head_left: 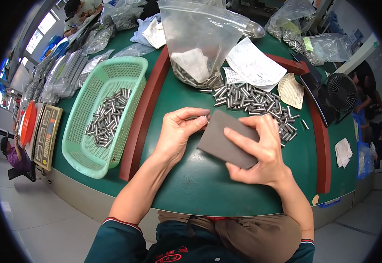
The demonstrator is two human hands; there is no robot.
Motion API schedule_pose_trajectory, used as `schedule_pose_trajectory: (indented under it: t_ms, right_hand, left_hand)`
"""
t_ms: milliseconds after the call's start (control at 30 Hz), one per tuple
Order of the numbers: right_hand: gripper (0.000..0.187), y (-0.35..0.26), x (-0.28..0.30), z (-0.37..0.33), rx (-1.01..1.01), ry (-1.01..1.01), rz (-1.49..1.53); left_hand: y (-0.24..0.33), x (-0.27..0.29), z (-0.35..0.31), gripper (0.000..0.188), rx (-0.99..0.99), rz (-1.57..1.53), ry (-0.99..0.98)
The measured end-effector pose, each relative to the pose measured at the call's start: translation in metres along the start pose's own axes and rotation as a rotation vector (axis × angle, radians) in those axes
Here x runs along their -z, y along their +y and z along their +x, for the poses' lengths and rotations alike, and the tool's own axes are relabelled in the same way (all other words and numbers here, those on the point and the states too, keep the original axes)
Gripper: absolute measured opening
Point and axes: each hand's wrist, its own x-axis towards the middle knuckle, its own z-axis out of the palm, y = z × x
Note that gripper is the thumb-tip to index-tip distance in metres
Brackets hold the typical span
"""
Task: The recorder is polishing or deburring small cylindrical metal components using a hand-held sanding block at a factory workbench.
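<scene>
My right hand (263,153) grips a flat, dark grey block (219,138) that looks like a sanding sponge, fingers spread over its face and thumb at its lower edge. At the block's upper left edge, my left hand (177,131) pinches thumb and forefinger together. Whatever sits between those fingertips is too small and hidden to make out. Just beyond both hands lies a loose pile of short metal pins (248,98). More metal pins (108,117) lie in a green plastic basket (75,127) to the left.
Dark red bars (142,127) border the green tabletop (186,188). A clear bag (199,39) of pins stands at the back, beside papers (254,63). A scale (47,138) is at far left, a black fan (340,93) at right. Another person (83,11) sits at the far left.
</scene>
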Motion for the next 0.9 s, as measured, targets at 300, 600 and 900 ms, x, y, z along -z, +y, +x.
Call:
schedule_pose_trajectory:
  t_ms: [300, 600, 900]
  right_hand:
    - [0.061, 0.009, -0.001, -0.001, -0.129, 0.133, -0.215]
    - [0.058, 0.029, 0.011, -0.006, -0.313, 0.327, -0.243]
    - [0.056, 0.035, 0.011, -0.006, -0.322, 0.336, -0.28]
  left_hand:
    - [0.0, 0.001, 0.001, 0.02, 0.064, -0.05, 0.03]
    - [-0.002, 0.006, 0.005, 0.02, 0.006, -0.092, -0.048]
    - [-0.002, 0.005, 0.004, 0.023, 0.027, -0.175, -0.105]
